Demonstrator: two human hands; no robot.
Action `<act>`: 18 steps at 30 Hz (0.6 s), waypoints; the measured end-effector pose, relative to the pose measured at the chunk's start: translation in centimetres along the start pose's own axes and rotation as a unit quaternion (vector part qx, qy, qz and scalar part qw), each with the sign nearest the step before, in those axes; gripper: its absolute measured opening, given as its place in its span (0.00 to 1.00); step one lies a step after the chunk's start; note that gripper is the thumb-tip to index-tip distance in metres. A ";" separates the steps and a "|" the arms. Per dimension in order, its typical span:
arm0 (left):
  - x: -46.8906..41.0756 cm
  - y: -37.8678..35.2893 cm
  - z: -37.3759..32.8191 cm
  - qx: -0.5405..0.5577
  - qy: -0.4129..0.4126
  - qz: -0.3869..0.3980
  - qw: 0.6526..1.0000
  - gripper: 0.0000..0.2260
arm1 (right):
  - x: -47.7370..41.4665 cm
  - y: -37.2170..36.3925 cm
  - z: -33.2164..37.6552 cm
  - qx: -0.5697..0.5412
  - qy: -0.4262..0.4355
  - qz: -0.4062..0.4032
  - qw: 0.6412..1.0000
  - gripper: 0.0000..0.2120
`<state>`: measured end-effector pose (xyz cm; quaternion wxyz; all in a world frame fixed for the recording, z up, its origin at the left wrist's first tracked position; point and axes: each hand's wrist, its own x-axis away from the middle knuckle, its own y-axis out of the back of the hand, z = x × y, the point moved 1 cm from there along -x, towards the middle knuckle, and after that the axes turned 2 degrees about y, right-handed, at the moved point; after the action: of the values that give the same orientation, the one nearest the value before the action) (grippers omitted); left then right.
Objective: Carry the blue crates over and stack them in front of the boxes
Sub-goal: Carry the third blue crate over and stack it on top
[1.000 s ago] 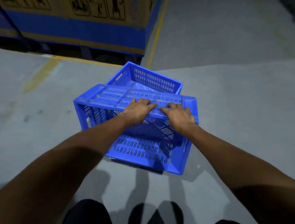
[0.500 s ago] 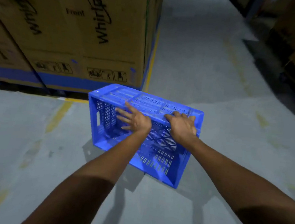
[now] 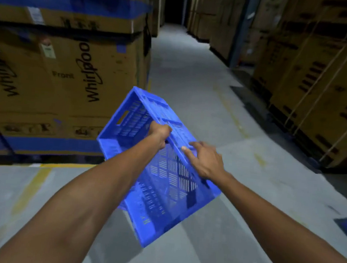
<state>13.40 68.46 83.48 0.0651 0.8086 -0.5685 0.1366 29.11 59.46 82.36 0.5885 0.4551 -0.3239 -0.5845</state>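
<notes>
Blue crate (image 3: 160, 172) tilted, left hand (image 3: 160, 132) gripping rim, right hand (image 3: 204, 160) beside

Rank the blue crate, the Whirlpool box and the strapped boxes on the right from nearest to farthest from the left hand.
1. Blue crate: in the left hand, its grip on the rim.
2. Whirlpool box: just left, behind the crate.
3. Strapped boxes: across the aisle, far right.

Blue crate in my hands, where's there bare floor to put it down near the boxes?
The grey floor left of the blue crate, just this side of the yellow line fronting the Whirlpool boxes, is bare. The aisle ahead is open too. The right side is crowded with strapped cartons.
</notes>
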 end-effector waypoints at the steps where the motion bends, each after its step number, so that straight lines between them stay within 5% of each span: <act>1: 0.5 -0.9 -0.1 -0.030 -0.020 0.023 0.999 0.16 | -0.2 1.3 -0.5 -0.014 0.008 -0.015 1.000 0.31; 5: 2.6 -4.5 -0.7 -0.188 -0.104 0.078 0.974 0.11 | 0.2 5.4 -3.0 0.019 0.024 -0.055 0.998 0.28; 10: 5.3 -9.5 -2.4 -0.329 -0.166 0.185 0.911 0.12 | 1.4 10.3 -7.1 0.078 0.020 -0.085 0.993 0.37; 18: 12.1 -21.2 -4.3 -0.551 -0.309 0.302 0.714 0.05 | 4.1 18.5 -18.9 0.212 0.055 -0.081 0.972 0.48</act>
<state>36.47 65.96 92.19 0.2748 0.4116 -0.7455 -0.4464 54.03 56.63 91.53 0.4461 0.6256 -0.3695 -0.5227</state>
